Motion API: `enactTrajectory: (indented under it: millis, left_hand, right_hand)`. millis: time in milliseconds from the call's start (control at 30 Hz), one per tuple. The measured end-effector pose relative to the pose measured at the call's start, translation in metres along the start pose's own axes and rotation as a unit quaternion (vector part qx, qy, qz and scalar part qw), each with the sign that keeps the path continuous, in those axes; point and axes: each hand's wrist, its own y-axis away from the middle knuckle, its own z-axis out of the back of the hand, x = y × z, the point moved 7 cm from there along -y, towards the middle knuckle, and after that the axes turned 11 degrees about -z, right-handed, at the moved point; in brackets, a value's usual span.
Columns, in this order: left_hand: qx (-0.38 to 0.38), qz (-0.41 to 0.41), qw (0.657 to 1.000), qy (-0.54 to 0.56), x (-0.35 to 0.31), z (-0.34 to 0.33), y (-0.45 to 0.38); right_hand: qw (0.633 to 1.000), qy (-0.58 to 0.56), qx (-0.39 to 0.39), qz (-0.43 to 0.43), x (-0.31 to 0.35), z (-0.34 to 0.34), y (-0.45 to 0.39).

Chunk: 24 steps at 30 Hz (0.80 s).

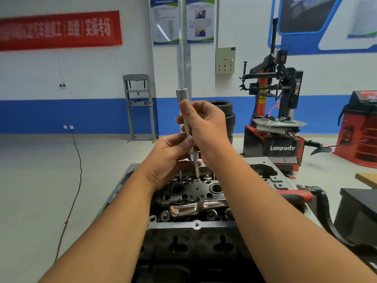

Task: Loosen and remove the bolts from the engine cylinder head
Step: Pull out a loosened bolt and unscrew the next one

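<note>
The engine cylinder head (195, 224) sits low in the middle of the head view, dark and oily with round ports. Above it I hold a long silver socket extension (183, 97) nearly upright. My right hand (206, 125) grips its upper shaft, thumb laid along it. My left hand (173, 158) pinches the lower part just above the socket end (192, 156). A long thin bolt (197, 172) hangs from the socket, its tip at the head's top face. Another bolt (180, 175) stands up from the head to the left.
A shiny chrome ratchet handle (189, 209) lies across the cylinder head. A red-handled tool (293, 198) and a black strap (324, 217) lie to the right. A red tyre changer (275, 123), stacked tyres (228, 117) and a grey press frame (139, 107) stand behind. A black cable (75, 180) crosses the floor at left.
</note>
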Motion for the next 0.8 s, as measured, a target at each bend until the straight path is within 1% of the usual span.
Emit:
enactTrajectory:
  millis: [33,100,167,233,333,400,433,533,567,700,800]
  left_hand:
    - [0.002,0.014,1.0,0.028,0.001,-0.001,0.001]
    - [-0.003,0.016,0.999,0.035,0.001,-0.001,0.002]
    - [-0.01,-0.014,1.0,-0.001,-0.003,0.0,0.001]
    - [-0.016,-0.048,0.998,-0.045,-0.007,0.002,-0.001]
    - [-0.04,-0.057,0.995,-0.073,-0.004,0.007,-0.004]
    - [-0.047,-0.049,0.995,-0.077,-0.001,0.01,-0.004]
    - [-0.033,-0.038,0.997,-0.066,0.001,0.008,-0.004]
    - [0.035,0.01,0.999,0.017,0.007,-0.003,0.0]
    - [0.045,0.014,0.998,0.032,0.006,-0.004,0.002]
    - [0.021,-0.016,0.999,-0.022,0.0,-0.004,0.002]
    - [0.01,-0.02,0.998,-0.055,0.0,-0.002,0.003]
  right_hand:
    - [1.0,0.007,-0.004,0.002,0.001,-0.001,0.0]
    - [1.0,0.007,-0.002,-0.001,0.003,-0.003,0.0]
    - [1.0,0.012,0.017,-0.005,0.003,-0.007,0.001]
    - [0.999,-0.009,0.041,-0.017,0.001,-0.011,0.001]
    - [0.997,-0.057,0.046,-0.03,0.0,-0.009,0.002]
    - [0.997,-0.067,0.036,-0.028,-0.001,-0.005,0.002]
    - [0.997,-0.066,0.031,-0.023,0.0,-0.002,0.002]
    - [0.998,-0.046,0.033,-0.016,0.002,-0.003,0.001]
    - [0.998,-0.039,0.037,-0.015,0.002,-0.005,0.001]
    - [0.999,-0.038,0.035,-0.012,0.002,-0.006,0.003]
    - [0.998,-0.054,0.027,-0.004,0.005,-0.003,0.005]
